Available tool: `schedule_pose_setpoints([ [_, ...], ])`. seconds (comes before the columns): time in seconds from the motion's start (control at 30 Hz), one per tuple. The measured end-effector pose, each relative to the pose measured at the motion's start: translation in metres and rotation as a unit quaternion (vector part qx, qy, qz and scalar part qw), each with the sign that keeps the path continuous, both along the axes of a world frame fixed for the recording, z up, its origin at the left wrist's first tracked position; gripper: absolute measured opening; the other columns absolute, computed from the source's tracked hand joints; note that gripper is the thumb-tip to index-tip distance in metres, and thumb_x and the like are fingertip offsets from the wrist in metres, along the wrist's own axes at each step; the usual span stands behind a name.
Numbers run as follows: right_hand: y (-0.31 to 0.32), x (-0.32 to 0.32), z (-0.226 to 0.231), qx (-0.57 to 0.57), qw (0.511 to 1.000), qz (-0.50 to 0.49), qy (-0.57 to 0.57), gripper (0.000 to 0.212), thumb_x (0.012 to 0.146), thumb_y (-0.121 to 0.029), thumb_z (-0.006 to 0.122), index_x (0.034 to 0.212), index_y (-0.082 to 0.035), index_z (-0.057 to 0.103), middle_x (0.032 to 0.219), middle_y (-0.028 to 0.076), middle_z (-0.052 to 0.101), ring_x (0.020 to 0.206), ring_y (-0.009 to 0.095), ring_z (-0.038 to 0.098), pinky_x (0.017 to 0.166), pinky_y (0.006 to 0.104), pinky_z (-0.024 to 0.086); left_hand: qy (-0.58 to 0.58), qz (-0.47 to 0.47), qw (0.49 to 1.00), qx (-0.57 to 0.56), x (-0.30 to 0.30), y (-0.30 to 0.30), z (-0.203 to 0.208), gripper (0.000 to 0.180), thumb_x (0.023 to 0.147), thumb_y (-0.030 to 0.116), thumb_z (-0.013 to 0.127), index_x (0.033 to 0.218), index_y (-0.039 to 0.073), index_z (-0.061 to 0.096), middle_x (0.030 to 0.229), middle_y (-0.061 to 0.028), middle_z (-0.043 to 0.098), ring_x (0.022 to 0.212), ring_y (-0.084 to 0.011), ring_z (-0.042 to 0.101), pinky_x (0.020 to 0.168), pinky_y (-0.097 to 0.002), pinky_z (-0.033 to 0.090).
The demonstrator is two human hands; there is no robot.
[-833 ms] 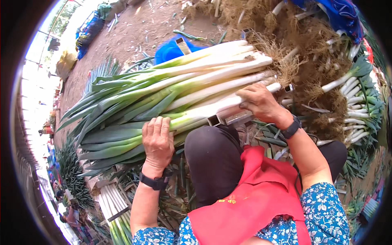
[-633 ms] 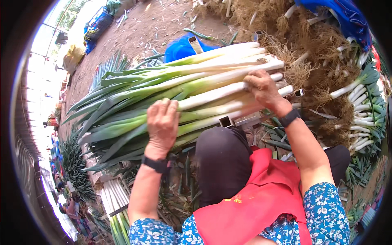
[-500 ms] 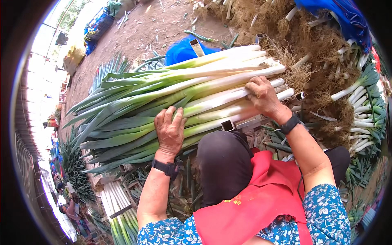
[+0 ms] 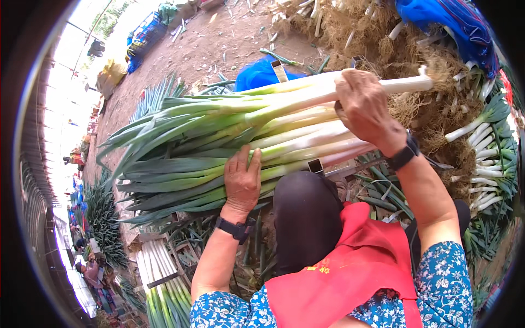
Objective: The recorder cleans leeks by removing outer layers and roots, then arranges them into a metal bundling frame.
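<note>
A thick heap of leeks (image 4: 295,143) lies across a metal rack before me, dark leaves to the left and white stalks to the right. My right hand (image 4: 363,104) is closed around one leek (image 4: 409,84) at its white shank, lifted a little above the others. The root end of this leek sticks out to the right of my fingers. My left hand (image 4: 243,179) rests on the green part of the pile, fingers laid along the leaves and thumb apart, gripping nothing.
Square metal posts (image 4: 315,165) of the rack stick up around the heap. Rooted leeks (image 4: 432,104) are piled at the right, with trimmed leeks (image 4: 485,164) beyond. A strapped leek bundle (image 4: 158,268) lies lower left. Blue netting (image 4: 260,74) sits behind the rack.
My right hand has moved up and slid a leek rightward, its end now reaching past the others. The left hand remains on the leaves. The whole view has shifted slightly.
</note>
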State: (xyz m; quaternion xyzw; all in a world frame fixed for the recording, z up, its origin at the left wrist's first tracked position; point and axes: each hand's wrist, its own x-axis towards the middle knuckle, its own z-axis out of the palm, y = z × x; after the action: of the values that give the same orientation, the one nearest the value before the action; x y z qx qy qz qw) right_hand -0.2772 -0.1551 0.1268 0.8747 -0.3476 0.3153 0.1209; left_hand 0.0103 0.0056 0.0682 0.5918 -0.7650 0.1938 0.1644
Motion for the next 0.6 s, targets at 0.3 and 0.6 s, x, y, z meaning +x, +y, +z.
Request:
schedule_pose_setpoints([
  [0.3, 0.062, -0.029, 0.036, -0.119, 0.990, 0.018, -0.074, 0.039, 0.072, 0.000, 0.070, 0.110, 0.001, 0.061, 0.100, 0.013, 0.059, 0.093, 0.029, 0.060, 0.085, 0.0417, 0.044, 0.023, -0.010, 0.999, -0.028, -0.029, -0.036, 0.089, 0.045, 0.073, 0.010, 0.073, 0.117, 0.008, 0.065, 0.114, -0.0124, 0.062, 0.105, -0.0300, 0.060, 0.098, -0.0450, 0.044],
  [0.6, 0.036, -0.034, -0.025, 0.184, 0.966, 0.025, -0.178, 0.033, 0.075, -0.013, 0.078, 0.107, -0.010, 0.070, 0.094, 0.008, 0.068, 0.098, 0.031, 0.061, 0.092, 0.0438, 0.042, -0.144, -0.022, 0.982, -0.121, -0.017, -0.030, 0.118, 0.026, 0.077, 0.007, 0.064, 0.103, 0.006, 0.067, 0.096, -0.0074, 0.065, 0.090, -0.0245, 0.060, 0.081, -0.0389, 0.044],
])
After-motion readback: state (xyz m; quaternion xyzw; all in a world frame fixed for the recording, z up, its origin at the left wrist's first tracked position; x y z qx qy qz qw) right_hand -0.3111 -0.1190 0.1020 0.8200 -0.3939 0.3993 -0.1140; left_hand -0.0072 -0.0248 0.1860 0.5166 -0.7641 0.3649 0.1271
